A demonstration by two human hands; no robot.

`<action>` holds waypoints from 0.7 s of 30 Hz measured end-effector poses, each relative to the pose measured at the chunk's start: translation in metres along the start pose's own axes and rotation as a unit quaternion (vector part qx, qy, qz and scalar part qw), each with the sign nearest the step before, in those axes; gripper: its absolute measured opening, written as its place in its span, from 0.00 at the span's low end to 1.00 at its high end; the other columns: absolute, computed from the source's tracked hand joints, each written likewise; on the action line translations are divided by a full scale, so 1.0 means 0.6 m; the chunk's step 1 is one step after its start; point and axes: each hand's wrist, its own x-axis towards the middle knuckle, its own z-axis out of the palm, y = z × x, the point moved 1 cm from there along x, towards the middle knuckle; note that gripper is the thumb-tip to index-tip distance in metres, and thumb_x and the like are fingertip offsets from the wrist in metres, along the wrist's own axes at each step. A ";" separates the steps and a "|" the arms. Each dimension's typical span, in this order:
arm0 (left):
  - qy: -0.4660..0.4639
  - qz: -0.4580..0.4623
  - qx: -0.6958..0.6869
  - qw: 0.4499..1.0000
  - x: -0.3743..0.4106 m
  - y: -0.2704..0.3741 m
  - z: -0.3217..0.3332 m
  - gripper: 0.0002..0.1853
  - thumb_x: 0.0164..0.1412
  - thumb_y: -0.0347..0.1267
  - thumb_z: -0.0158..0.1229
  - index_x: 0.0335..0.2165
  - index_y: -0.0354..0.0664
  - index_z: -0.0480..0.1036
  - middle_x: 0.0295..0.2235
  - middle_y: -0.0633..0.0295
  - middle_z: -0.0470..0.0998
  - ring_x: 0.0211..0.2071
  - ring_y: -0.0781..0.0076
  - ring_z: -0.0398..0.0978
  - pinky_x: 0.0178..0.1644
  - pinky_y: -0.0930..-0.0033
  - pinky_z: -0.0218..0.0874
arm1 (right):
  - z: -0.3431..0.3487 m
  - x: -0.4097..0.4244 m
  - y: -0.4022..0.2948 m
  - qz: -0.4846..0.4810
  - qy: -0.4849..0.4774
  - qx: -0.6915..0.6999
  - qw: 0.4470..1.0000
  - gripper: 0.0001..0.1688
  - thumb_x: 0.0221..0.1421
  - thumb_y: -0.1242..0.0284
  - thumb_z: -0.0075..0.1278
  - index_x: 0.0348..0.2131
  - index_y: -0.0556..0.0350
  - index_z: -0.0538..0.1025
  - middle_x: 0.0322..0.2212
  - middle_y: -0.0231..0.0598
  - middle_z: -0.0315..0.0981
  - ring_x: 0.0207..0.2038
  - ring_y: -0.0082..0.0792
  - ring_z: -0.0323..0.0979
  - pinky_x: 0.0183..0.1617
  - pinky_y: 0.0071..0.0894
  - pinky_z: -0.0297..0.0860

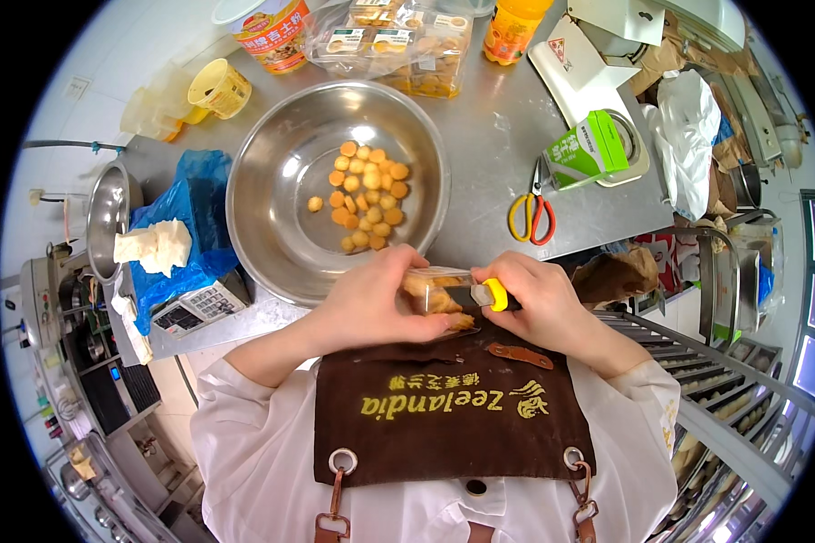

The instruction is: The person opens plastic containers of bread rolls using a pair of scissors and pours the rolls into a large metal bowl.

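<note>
My left hand (367,305) grips a small transparent plastic box (438,279) with golden cookies (431,298) inside, held close to my apron. A yellow-and-black utility knife (497,294) is in my right hand (543,298), its blade end against the right side of the box. Whether the blade has cut into the plastic cannot be seen. Just beyond my hands stands a wide stainless steel bowl (272,197), holding many round golden cookies (372,180) grouped right of its middle. One cookie (315,203) lies apart to the left.
Scissors (532,214) with yellow and red handles lie right of the bowl, touching a green-and-white carton (587,151). Packed cookie boxes (407,51) and an orange drink bottle (513,30) stand behind. At left are a blue plastic bag (197,197), butter-like blocks (156,246) and a scale (204,305).
</note>
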 end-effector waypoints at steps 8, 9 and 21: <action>0.007 -0.030 -0.025 0.999 -0.007 -0.005 0.001 0.39 0.42 0.49 0.71 0.46 0.35 0.66 0.39 0.51 0.77 0.40 0.60 0.77 0.46 0.65 0.66 | 0.021 -0.021 0.033 0.096 0.083 0.100 0.987 0.20 0.44 0.78 0.63 0.39 0.58 0.72 0.27 0.39 0.73 0.27 0.34 0.75 0.29 0.29 0.70; 0.012 -0.026 -0.025 0.999 -0.008 -0.004 0.001 0.39 0.42 0.50 0.70 0.45 0.34 0.67 0.39 0.50 0.76 0.41 0.58 0.77 0.45 0.64 0.66 | 0.021 -0.021 0.035 0.144 0.096 0.157 0.972 0.19 0.45 0.77 0.62 0.38 0.58 0.72 0.27 0.39 0.74 0.26 0.31 0.75 0.29 0.28 0.69; 0.020 0.009 0.016 1.000 -0.011 0.002 0.007 0.41 0.41 0.55 0.69 0.44 0.34 0.68 0.41 0.49 0.75 0.42 0.54 0.76 0.45 0.62 0.67 | 0.016 -0.021 0.002 0.017 0.061 0.014 0.998 0.25 0.39 0.78 0.63 0.40 0.58 0.72 0.32 0.41 0.73 0.31 0.42 0.76 0.31 0.35 0.72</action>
